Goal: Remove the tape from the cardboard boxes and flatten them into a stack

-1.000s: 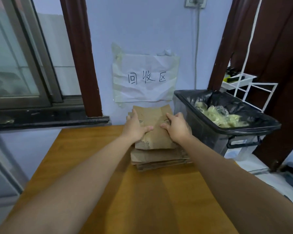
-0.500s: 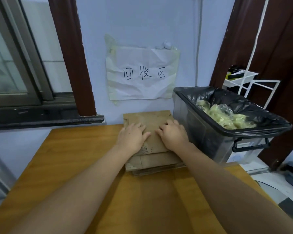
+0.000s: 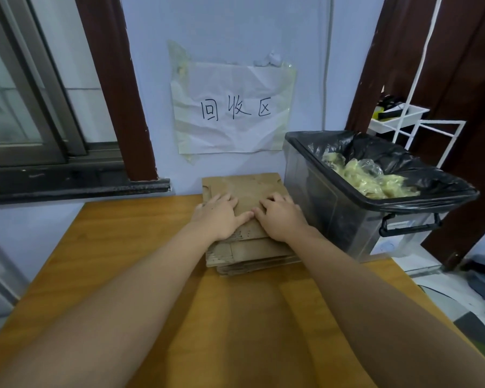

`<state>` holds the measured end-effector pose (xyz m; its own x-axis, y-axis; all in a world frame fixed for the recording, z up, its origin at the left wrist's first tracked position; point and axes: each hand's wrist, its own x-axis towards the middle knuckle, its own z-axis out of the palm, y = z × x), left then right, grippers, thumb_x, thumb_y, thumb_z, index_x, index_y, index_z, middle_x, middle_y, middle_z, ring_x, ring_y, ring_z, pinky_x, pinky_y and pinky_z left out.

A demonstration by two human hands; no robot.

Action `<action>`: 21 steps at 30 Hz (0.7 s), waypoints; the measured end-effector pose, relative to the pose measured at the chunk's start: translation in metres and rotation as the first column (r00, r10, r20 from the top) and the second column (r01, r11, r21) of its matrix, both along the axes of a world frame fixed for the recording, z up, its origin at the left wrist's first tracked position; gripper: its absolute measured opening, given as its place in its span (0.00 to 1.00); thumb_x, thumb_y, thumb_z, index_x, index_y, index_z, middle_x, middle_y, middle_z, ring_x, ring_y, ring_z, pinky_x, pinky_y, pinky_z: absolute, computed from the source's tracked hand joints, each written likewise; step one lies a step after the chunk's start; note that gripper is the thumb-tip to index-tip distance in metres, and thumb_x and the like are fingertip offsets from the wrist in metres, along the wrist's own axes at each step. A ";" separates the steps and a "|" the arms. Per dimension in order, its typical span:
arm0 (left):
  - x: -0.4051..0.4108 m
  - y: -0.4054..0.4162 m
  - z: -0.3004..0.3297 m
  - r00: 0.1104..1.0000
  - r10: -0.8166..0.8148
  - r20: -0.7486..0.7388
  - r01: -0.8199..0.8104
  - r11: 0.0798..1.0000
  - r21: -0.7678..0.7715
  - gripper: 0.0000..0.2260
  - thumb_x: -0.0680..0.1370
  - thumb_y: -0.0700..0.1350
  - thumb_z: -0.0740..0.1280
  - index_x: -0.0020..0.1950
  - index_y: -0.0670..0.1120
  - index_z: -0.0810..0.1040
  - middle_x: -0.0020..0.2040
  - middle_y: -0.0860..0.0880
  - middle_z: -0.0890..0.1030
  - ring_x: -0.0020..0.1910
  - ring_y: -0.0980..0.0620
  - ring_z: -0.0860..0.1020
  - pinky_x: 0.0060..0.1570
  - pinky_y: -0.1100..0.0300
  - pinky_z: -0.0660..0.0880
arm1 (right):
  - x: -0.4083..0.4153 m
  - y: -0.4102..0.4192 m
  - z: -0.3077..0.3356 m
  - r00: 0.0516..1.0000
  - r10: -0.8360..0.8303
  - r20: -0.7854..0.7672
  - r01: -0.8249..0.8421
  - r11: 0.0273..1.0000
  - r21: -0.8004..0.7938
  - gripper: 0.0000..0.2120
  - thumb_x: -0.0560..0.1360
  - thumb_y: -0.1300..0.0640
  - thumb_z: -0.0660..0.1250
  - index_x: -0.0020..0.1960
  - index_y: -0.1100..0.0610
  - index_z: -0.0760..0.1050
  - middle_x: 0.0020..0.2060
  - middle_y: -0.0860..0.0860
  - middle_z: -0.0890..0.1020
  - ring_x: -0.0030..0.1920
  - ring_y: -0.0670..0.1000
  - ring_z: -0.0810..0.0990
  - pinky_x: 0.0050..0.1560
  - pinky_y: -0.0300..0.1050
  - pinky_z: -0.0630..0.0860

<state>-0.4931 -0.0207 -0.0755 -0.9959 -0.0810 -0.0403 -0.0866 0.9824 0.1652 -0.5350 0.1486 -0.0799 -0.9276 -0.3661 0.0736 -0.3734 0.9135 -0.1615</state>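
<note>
Head view: both hands are pressing flat on a stack of flattened cardboard boxes (image 3: pixel 247 189) at the far edge of the wooden worktop (image 3: pixel 129 247).

The left hand (image 3: pixel 220 217) and the right hand (image 3: pixel 282 217) are lying palm down side by side on the top sheet, fingers straight and spread, thumbs nearly touching, gripping nothing. The stack is sitting against the pale wall, directly under a taped paper sign (image 3: pixel 233 110) with handwritten characters. Just to its right, a clear bin (image 3: pixel 345 217) lined with a black bag is standing off the worktop's edge, holding crumpled yellowish tape (image 3: pixel 375 180). A dark window frame (image 3: pixel 53 152) is filling the left.
</note>
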 end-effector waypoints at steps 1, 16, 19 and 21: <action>0.001 0.001 0.001 1.000 -0.004 0.012 0.004 1.000 -0.015 0.39 0.81 0.73 0.48 0.85 0.51 0.55 0.85 0.53 0.52 0.84 0.49 0.50 0.80 0.46 0.52 | 0.000 -0.001 0.000 1.000 -0.003 0.008 0.003 1.000 0.013 0.26 0.84 0.39 0.48 0.73 0.51 0.72 0.73 0.52 0.68 0.72 0.57 0.64 0.70 0.57 0.63; 0.048 -0.018 0.030 0.988 -0.155 0.010 0.155 0.983 -0.094 0.35 0.82 0.70 0.53 0.84 0.51 0.58 0.84 0.50 0.58 0.82 0.48 0.57 0.79 0.48 0.56 | 0.014 -0.001 0.028 0.995 -0.026 0.098 0.021 0.999 0.049 0.28 0.84 0.41 0.49 0.74 0.58 0.67 0.73 0.58 0.70 0.71 0.61 0.67 0.69 0.57 0.66; 0.064 -0.020 0.038 0.981 -0.196 0.016 0.196 0.976 -0.094 0.35 0.83 0.68 0.54 0.84 0.50 0.59 0.84 0.50 0.57 0.83 0.49 0.56 0.80 0.49 0.55 | 0.015 -0.002 0.036 0.995 0.024 0.100 -0.032 0.996 0.079 0.26 0.85 0.44 0.52 0.77 0.57 0.64 0.78 0.58 0.63 0.74 0.62 0.64 0.72 0.57 0.64; 0.076 -0.022 0.043 0.980 -0.196 0.022 0.197 0.976 -0.097 0.34 0.83 0.68 0.53 0.83 0.50 0.61 0.84 0.50 0.59 0.82 0.49 0.57 0.80 0.49 0.56 | 0.020 -0.001 0.039 0.995 0.047 0.088 -0.058 0.991 0.118 0.25 0.86 0.45 0.51 0.78 0.56 0.62 0.80 0.57 0.56 0.78 0.61 0.58 0.75 0.58 0.62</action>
<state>-0.4170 -0.0425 -0.0326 -0.9922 0.1122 -0.0540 0.1085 0.9918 0.0674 -0.5151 0.1472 -0.0407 -0.9079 -0.4160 -0.0522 -0.4110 0.9077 -0.0844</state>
